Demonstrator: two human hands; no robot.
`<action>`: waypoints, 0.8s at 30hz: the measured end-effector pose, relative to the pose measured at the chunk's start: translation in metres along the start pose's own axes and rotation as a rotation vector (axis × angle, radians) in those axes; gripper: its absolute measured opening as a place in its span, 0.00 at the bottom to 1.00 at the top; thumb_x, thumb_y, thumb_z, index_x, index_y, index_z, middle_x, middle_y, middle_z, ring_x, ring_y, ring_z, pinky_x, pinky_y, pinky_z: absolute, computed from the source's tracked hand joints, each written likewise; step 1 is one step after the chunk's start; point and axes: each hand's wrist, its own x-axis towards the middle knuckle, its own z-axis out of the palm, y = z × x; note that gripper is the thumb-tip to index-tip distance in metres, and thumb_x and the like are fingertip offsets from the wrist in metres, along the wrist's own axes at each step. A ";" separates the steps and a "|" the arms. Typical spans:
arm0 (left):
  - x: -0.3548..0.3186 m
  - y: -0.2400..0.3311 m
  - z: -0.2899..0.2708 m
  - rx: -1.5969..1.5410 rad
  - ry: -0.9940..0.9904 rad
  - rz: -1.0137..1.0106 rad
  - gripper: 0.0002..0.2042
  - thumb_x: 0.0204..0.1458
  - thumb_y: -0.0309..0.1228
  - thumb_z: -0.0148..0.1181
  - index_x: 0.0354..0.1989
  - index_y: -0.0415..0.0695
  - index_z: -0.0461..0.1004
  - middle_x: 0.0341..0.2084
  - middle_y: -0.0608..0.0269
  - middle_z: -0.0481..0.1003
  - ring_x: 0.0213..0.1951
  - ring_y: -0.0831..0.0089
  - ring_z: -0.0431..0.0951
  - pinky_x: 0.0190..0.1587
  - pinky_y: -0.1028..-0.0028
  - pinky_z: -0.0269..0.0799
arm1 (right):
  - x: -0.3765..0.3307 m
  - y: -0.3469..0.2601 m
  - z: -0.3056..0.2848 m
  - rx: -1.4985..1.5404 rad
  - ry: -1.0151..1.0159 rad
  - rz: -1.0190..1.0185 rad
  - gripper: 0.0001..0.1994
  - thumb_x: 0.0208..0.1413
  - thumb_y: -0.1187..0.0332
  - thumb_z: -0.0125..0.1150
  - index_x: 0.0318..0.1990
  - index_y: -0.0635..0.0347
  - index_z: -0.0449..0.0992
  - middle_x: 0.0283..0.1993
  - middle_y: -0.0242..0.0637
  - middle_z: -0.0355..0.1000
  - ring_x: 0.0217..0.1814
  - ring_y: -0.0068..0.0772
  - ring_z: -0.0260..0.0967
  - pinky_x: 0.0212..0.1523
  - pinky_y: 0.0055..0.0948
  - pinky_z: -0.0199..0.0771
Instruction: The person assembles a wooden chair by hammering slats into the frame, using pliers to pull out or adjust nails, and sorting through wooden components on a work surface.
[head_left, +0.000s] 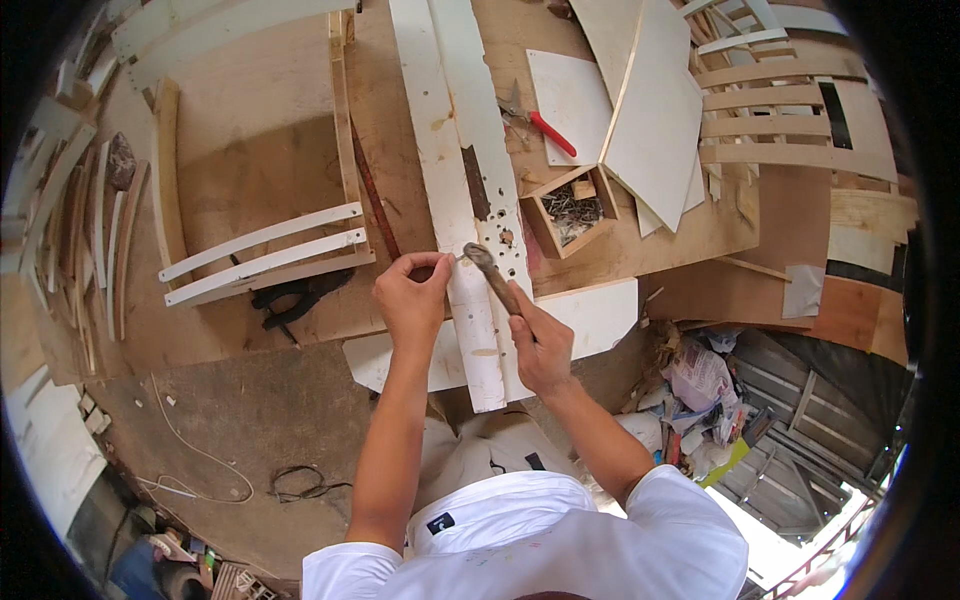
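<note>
Right hand (541, 350) clamped on my hammer (489, 271), left hand (412, 298) pinched together, perhaps around a nail, over white board (472, 325).

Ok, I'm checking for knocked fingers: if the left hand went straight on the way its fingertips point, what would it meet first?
Probably the hammer head, just to the right of the left hand; depth is unclear, so it might touch the white board underneath first.

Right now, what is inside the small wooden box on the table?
Inside the box are a heap of nails and a small wood block. Whatever lies under the heap is covered, so it cannot be seen.
</note>
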 end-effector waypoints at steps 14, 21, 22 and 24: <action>-0.003 -0.001 0.001 -0.032 0.009 -0.013 0.09 0.53 0.30 0.74 0.35 0.37 0.86 0.26 0.65 0.83 0.26 0.82 0.79 0.31 0.78 0.75 | 0.005 0.002 0.004 -0.011 -0.043 0.077 0.21 0.71 0.62 0.55 0.66 0.62 0.73 0.36 0.52 0.79 0.33 0.42 0.77 0.40 0.38 0.77; -0.008 -0.002 0.003 -0.077 0.059 0.019 0.08 0.50 0.29 0.74 0.34 0.38 0.86 0.29 0.59 0.85 0.31 0.74 0.85 0.38 0.73 0.79 | 0.010 0.000 0.005 0.095 -0.039 0.264 0.22 0.72 0.58 0.53 0.67 0.60 0.72 0.41 0.54 0.80 0.37 0.44 0.79 0.42 0.35 0.78; -0.009 -0.003 0.002 -0.081 0.059 0.027 0.08 0.50 0.29 0.74 0.34 0.38 0.86 0.29 0.59 0.85 0.31 0.74 0.85 0.38 0.73 0.79 | 0.009 0.001 0.006 0.093 -0.029 0.236 0.22 0.72 0.58 0.54 0.67 0.60 0.72 0.40 0.54 0.80 0.36 0.44 0.79 0.42 0.35 0.78; -0.008 -0.002 0.002 -0.066 0.055 0.037 0.08 0.50 0.29 0.74 0.34 0.38 0.86 0.29 0.59 0.85 0.31 0.73 0.85 0.39 0.73 0.79 | 0.007 0.001 0.005 0.065 -0.038 0.197 0.22 0.72 0.58 0.54 0.67 0.59 0.73 0.39 0.53 0.80 0.35 0.43 0.78 0.41 0.35 0.77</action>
